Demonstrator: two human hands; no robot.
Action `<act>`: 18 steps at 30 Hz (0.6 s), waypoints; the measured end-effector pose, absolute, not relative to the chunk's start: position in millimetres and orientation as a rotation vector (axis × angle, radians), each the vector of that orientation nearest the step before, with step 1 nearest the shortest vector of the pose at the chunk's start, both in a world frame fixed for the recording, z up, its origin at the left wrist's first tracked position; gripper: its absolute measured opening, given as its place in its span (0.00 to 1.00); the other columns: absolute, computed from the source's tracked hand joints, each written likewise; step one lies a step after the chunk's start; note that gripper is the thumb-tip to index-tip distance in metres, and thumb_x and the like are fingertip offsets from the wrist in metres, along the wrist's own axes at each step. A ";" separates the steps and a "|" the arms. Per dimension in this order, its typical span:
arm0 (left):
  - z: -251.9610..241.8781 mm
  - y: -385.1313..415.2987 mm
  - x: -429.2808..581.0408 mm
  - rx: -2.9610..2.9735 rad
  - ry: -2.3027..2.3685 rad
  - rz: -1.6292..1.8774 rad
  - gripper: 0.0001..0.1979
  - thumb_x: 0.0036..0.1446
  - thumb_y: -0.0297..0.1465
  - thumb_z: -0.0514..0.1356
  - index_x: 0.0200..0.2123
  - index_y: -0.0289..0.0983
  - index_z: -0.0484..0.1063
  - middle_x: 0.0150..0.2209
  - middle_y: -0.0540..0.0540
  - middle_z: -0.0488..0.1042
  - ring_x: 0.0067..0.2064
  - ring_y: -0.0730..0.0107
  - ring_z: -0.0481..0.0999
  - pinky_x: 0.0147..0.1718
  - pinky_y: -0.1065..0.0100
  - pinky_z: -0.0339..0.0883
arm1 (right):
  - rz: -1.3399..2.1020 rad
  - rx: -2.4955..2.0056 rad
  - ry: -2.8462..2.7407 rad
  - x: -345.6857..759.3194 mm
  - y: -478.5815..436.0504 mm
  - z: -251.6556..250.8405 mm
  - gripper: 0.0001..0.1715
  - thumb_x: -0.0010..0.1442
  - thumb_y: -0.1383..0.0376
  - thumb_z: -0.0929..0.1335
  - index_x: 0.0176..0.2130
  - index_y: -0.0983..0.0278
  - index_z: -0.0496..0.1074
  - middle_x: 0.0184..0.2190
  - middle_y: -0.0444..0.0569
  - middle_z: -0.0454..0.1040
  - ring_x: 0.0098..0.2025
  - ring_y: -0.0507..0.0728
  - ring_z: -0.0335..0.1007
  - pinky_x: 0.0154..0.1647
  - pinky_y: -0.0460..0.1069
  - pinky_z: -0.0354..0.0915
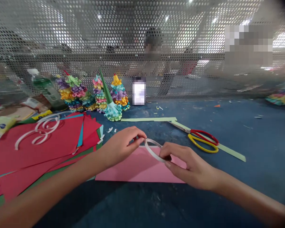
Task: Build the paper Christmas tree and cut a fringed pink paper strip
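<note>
A thin white strip [152, 152], curled into a loop, is stretched between both hands above a pink paper sheet [133, 172]. At the loop's far left side, my left hand [123, 144] pinches it between thumb and fingertips. My right hand [192, 164] grips the loop's near right side, its fingers curled and hiding part of the strip. The pink sheet lies flat on the blue table, partly covered by my right hand. Beyond that hand rest scissors [203, 141] with one red and one yellow handle, the blades lying over a pale green paper strip [231, 152].
Red paper sheets [38, 142] are stacked at left, with curled white strips [41, 128] on top. Behind stand a green paper cone with blue fringe [112, 110], several colourful fringed cones [120, 91], a bottle [46, 87] and a lit phone [139, 91] against a perforated metal screen [85, 38].
</note>
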State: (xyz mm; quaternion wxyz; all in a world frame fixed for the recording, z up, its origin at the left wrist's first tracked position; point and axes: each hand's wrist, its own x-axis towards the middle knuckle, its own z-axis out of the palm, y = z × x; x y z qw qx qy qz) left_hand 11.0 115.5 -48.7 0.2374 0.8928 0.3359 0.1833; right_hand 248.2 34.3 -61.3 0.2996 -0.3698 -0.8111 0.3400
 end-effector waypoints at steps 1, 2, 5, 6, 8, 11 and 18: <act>-48.0 115.3 11.5 2.411 0.952 0.505 0.12 0.67 0.37 0.50 0.45 0.41 0.71 0.42 0.48 0.76 0.40 0.67 0.73 0.41 0.65 0.67 | 0.907 -0.990 -2.146 248.2 34.5 -61.5 0.08 0.60 0.73 0.62 0.37 0.61 0.65 0.33 0.45 0.65 0.34 0.53 0.60 0.36 0.50 0.62; -47.4 115.0 12.1 2.381 0.980 0.508 0.12 0.67 0.37 0.51 0.44 0.40 0.71 0.41 0.48 0.76 0.38 0.67 0.73 0.40 0.65 0.67 | 0.914 -0.997 -2.138 248.3 34.7 -62.0 0.07 0.61 0.73 0.62 0.37 0.61 0.65 0.33 0.45 0.66 0.34 0.53 0.60 0.37 0.49 0.62; -45.4 112.3 14.7 2.339 1.022 0.520 0.10 0.66 0.36 0.52 0.45 0.40 0.71 0.40 0.49 0.76 0.35 0.68 0.72 0.38 0.65 0.67 | 0.962 -1.060 -2.094 248.0 37.0 -64.6 0.04 0.64 0.66 0.63 0.40 0.61 0.68 0.35 0.46 0.69 0.36 0.54 0.63 0.38 0.50 0.62; -44.4 110.2 15.4 2.329 1.019 0.532 0.10 0.66 0.35 0.53 0.45 0.40 0.71 0.39 0.49 0.76 0.35 0.68 0.72 0.37 0.66 0.66 | 1.001 -1.106 -2.059 247.4 38.5 -65.4 0.07 0.65 0.62 0.63 0.42 0.61 0.68 0.36 0.47 0.70 0.36 0.54 0.64 0.38 0.50 0.63; -41.6 103.9 15.6 2.307 0.992 0.561 0.09 0.66 0.33 0.53 0.45 0.41 0.71 0.40 0.50 0.76 0.36 0.70 0.72 0.36 0.68 0.66 | 1.098 -1.235 -1.967 245.1 42.5 -66.0 0.16 0.66 0.55 0.63 0.49 0.61 0.67 0.37 0.48 0.72 0.36 0.55 0.67 0.36 0.50 0.64; -36.5 91.1 11.6 2.351 0.912 0.576 0.08 0.65 0.29 0.54 0.45 0.42 0.70 0.40 0.52 0.76 0.38 0.70 0.73 0.37 0.69 0.65 | 1.235 -1.375 -1.912 238.1 50.5 -62.8 0.28 0.65 0.53 0.64 0.60 0.59 0.60 0.36 0.48 0.74 0.29 0.53 0.67 0.27 0.47 0.63; -32.3 77.7 -10.5 2.528 0.858 0.590 0.08 0.67 0.30 0.53 0.47 0.43 0.69 0.41 0.52 0.77 0.42 0.70 0.73 0.42 0.69 0.64 | 1.527 -1.178 -2.185 220.2 70.3 -37.7 0.13 0.65 0.64 0.62 0.43 0.61 0.75 0.38 0.45 0.80 0.36 0.53 0.71 0.35 0.47 0.65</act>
